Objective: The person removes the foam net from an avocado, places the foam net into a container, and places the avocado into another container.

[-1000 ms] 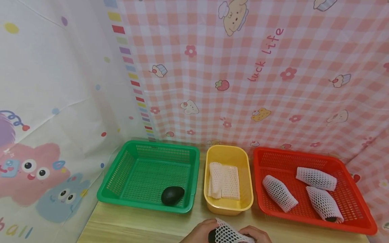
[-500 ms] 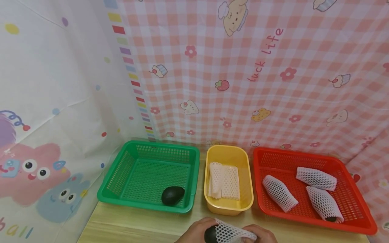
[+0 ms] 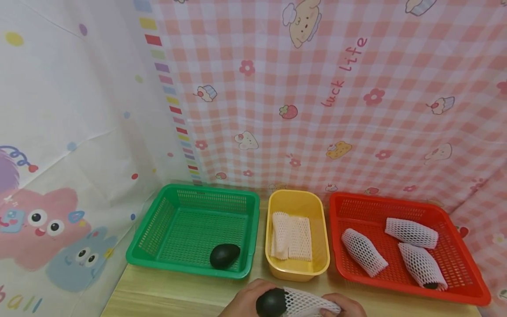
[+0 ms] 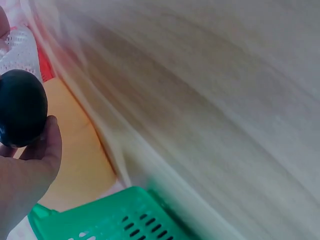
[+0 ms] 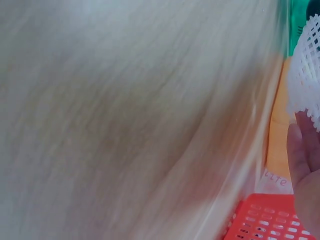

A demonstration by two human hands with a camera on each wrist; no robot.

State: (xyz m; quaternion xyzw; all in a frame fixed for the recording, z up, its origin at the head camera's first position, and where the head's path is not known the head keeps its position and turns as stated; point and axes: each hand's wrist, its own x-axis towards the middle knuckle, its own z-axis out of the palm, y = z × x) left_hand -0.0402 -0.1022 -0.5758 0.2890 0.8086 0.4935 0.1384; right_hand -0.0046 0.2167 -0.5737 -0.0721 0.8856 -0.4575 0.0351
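Observation:
At the bottom of the head view my left hand grips a dark avocado, its rounded end bare. A white foam net sleeve covers the avocado's right part and stretches toward my right hand, whose thumb and fingers pinch the sleeve's far end. The left wrist view shows the avocado held from below between the left thumb and fingers. In the right wrist view, right-hand fingers reach into the open end of the net sleeve.
A green basket at left holds one bare avocado. The yellow bin in the middle contains flat net sleeves. On the right, a red basket holds several net-wrapped avocados. A patterned cloth hangs behind.
My left hand has shifted left with the avocado and my right hand slightly right, drawing the net sleeve longer between them. More of the avocado's bare end shows. The baskets look the same.

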